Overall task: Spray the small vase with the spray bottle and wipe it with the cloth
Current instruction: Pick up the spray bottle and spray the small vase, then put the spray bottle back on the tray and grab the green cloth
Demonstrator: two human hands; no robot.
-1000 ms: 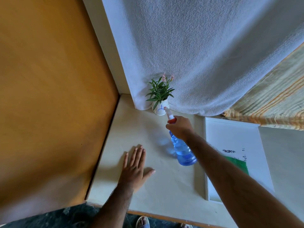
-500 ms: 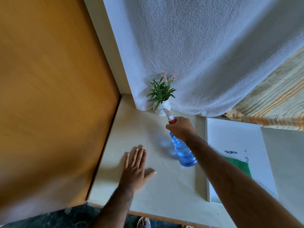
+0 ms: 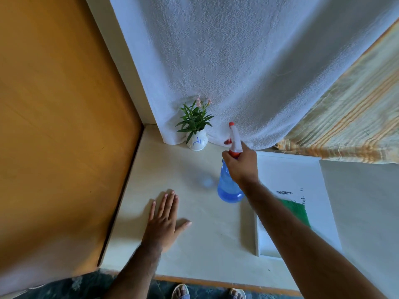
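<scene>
One small white vase (image 3: 197, 143) with green leaves; one blue spray bottle (image 3: 228, 186), right hand (image 3: 240, 166) fingers wrapped around its neck; left hand (image 3: 164, 221) fingers spread flat on the desk (image 3: 172, 169).

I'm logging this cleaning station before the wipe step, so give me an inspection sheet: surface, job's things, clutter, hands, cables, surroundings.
Surface: pale tabletop, mostly bare, a faint bluish glint of light beside the bottle.
Job's things: small vase, white with a blue mark and a green plant, upright at the back edge against the hanging towel; spray bottle, blue, standing upright right of the vase, nozzle up. Wiping cloth: not clearly seen.
Clutter: white tray at right, a green patch and dark print on it.
Hands: left hand flat on the table, open; right hand in a grip on the bottle's neck.
Cables: nothing seen.
Surroundings: white towel, striped fabric, wooden panel.
</scene>
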